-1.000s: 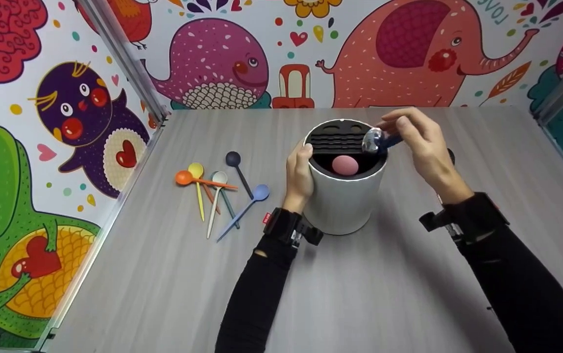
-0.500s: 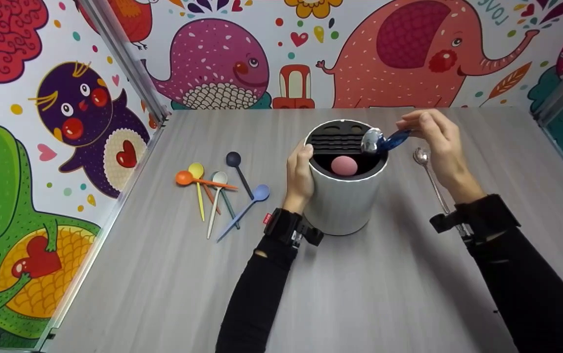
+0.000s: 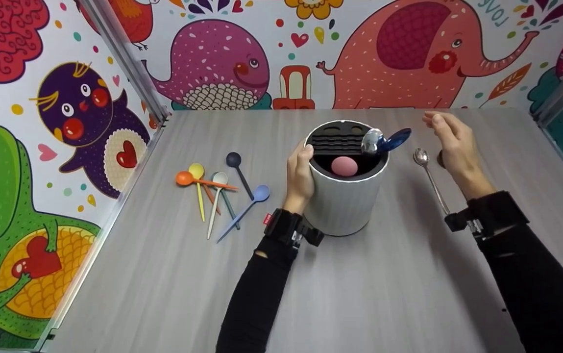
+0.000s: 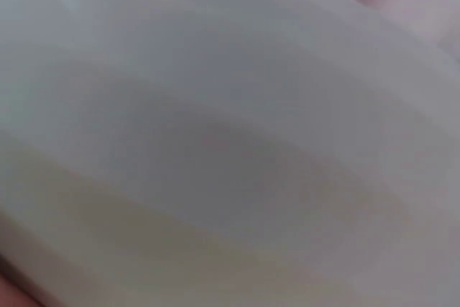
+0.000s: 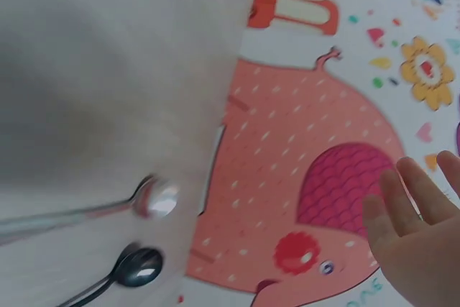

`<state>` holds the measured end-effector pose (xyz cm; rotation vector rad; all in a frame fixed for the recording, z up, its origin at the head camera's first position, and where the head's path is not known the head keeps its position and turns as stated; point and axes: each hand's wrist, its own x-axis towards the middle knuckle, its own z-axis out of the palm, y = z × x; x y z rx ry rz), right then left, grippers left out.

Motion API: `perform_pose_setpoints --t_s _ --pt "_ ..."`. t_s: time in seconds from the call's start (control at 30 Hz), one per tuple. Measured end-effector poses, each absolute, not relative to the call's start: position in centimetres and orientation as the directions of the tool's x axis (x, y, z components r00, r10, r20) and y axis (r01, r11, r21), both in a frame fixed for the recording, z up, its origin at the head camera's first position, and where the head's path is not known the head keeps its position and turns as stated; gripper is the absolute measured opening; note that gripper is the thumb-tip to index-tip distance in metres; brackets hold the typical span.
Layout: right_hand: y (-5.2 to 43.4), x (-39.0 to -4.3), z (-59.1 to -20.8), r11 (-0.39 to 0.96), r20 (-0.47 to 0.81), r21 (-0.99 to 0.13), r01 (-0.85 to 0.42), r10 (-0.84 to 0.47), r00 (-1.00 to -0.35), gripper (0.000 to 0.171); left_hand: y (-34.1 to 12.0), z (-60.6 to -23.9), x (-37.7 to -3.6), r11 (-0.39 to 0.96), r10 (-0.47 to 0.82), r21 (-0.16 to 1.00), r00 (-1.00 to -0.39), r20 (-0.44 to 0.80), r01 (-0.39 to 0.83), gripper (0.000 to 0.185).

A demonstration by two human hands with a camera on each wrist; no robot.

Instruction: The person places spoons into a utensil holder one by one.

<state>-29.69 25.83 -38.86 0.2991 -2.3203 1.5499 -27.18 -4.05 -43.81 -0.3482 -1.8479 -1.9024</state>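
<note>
My left hand grips the left side of a light grey cylindrical utensil holder, thumb at its rim. In the holder's black opening show a pink spoon head and a rounded silver spoon head. A shiny blue oval piece sticks out to the right beside the silver one; whether they are joined I cannot tell. Holding nothing, my right hand hovers to the right of the holder, fingers loosely extended. Below it lie a silver spoon and a second metal spoon, mostly hidden in the head view.
Several coloured spoons lie overlapping left of the holder, among them an orange spoon, a yellow spoon, a white spoon, a black spoon and a blue spoon. Printed panels bound the table.
My right hand has let go of the blue piece and drawn away to the right, uncovering the silver spoon on the table. My left hand and the holder stay put.
</note>
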Motion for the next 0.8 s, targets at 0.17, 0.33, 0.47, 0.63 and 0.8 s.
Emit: perform_pose_setpoints --t_s 0.17,0.33,0.47,0.63,0.8 --pt "27.4 -30.6 -39.9 0.479 0.322 -0.834 -0.274 0.02 -0.946 0.055 -4.1 -43.8 -27.1 0.002 -0.148 0.875 -0.865 0.48 0.485 0.056" --pt "28.8 -31.2 -40.8 0.528 0.232 -0.825 -0.2 -0.005 -0.973 0.064 -4.0 -43.8 -27.2 -0.003 -0.156 0.88 -0.869 0.469 0.475 0.055" --pt "29.8 -31.6 -41.3 0.578 0.125 -0.805 -0.132 -0.052 -0.991 0.074 -4.0 -43.7 -27.2 0.008 -0.158 0.874 -0.862 0.482 0.487 0.055" --pt "30.9 -32.2 -42.4 0.665 0.016 -0.744 -0.067 -0.083 -0.996 0.082 -4.0 -43.8 -27.2 0.011 -0.153 0.873 -0.862 0.483 0.487 0.055" --pt "31.7 -32.6 -43.6 0.737 -0.089 -0.676 -0.017 -0.105 -0.99 0.083 -3.9 -43.8 -27.3 0.009 -0.153 0.873 -0.863 0.482 0.487 0.055"
